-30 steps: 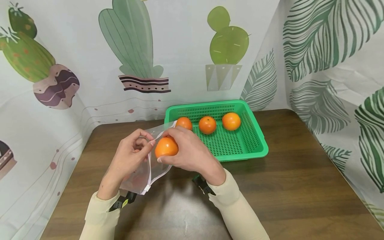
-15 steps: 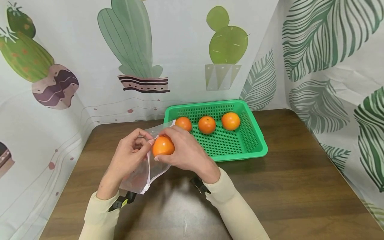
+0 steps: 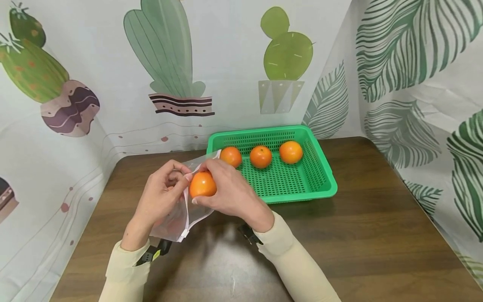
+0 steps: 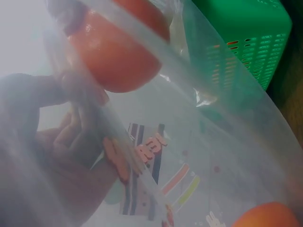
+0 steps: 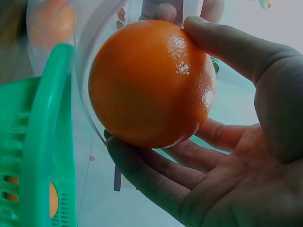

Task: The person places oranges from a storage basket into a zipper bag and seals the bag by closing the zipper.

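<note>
- At the far left, the pale wall cloth [image 3: 109, 75] with printed potted cacti runs behind a dark wood table [image 3: 377, 201]
- Next, a black wrist device [image 3: 143, 260] sits at the left cuff, bearing a small yellow label [image 3: 157, 254] whose writing, if any, is too small to tell
- The left hand [image 3: 158, 195] has thumb and forefinger together, clamped on the rim of a clear bag [image 3: 200, 214], the other fingers curled
- The bag hangs below that pinch, edged by a white zip strip with a white slider [image 3: 184, 234] at its lower corner; in the left wrist view, reddish block lettering [image 4: 151, 147] shows on or through the plastic, too blurred for me to spell out
- Inside the bag, one orange fruit [image 5: 49, 23] shows through the film in the right wrist view
- At the bag's mouth is the held fruit [image 3: 203, 184], just beside the left fingertips; how far it is past the rim I cannot tell
- The right hand [image 3: 234, 191] is clamped on that fruit, thumb on one side and fingers on the other
- Behind and to the right, a green basket [image 3: 281, 182] with slotted walls holds three more fruits [image 3: 260, 157] in a row
- At the far right, the wall is printed with green and grey leaves [image 3: 396, 46]
</note>
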The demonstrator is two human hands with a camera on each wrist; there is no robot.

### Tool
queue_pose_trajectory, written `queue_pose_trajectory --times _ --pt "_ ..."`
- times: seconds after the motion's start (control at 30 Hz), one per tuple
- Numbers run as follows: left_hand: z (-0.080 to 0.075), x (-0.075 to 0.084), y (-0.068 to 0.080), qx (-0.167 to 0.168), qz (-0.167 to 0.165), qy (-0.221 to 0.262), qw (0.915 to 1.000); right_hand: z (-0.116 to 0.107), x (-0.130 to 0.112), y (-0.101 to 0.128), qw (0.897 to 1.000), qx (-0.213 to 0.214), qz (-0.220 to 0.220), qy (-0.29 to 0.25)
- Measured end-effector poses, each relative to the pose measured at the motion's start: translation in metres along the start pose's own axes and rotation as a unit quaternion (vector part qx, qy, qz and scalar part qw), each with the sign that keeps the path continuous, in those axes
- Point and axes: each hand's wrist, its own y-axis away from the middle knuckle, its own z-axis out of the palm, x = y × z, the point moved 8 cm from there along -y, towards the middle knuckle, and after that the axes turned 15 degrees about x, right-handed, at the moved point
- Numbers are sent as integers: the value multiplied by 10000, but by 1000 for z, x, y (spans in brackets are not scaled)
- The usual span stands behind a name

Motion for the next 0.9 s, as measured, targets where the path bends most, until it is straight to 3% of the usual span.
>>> queue_pose_trajectory --times 0.9 --pt "-5 5 -1 230 268 9 9994 20 -4 3 9995 -222 -236 39"
